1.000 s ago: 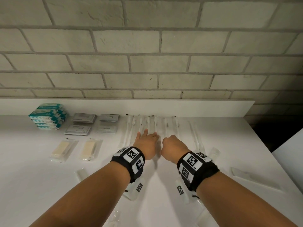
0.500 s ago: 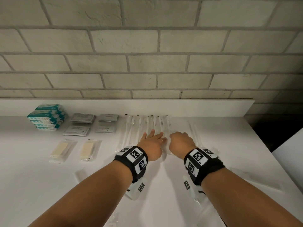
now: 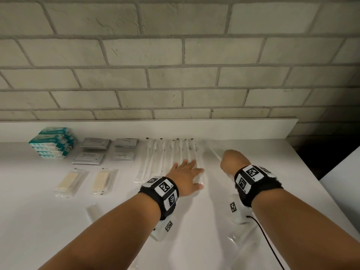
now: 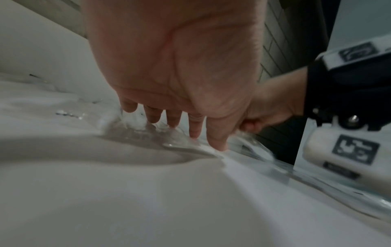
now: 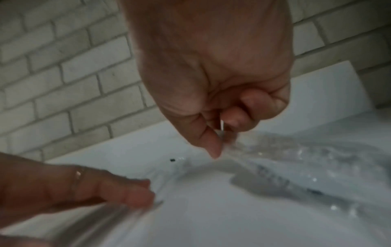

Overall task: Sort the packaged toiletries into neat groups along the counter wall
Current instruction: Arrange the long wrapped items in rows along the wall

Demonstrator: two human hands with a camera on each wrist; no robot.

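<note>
White table (image 3: 48, 221) under us: our left hand (image 3: 185, 177) flat on the toothbrush row (image 3: 169, 152); our right hand (image 3: 233, 161) has moved right, pinching another wrapped toothbrush (image 3: 215, 153) to add.

We see dim, cool light falling from above; the white worktop (image 3: 194, 221) glares softly under soft forearm shadows. The head view bows the brick wall (image 3: 175, 55) at its edges. Both wrist views are smeared, grainy and out of focus.
</note>
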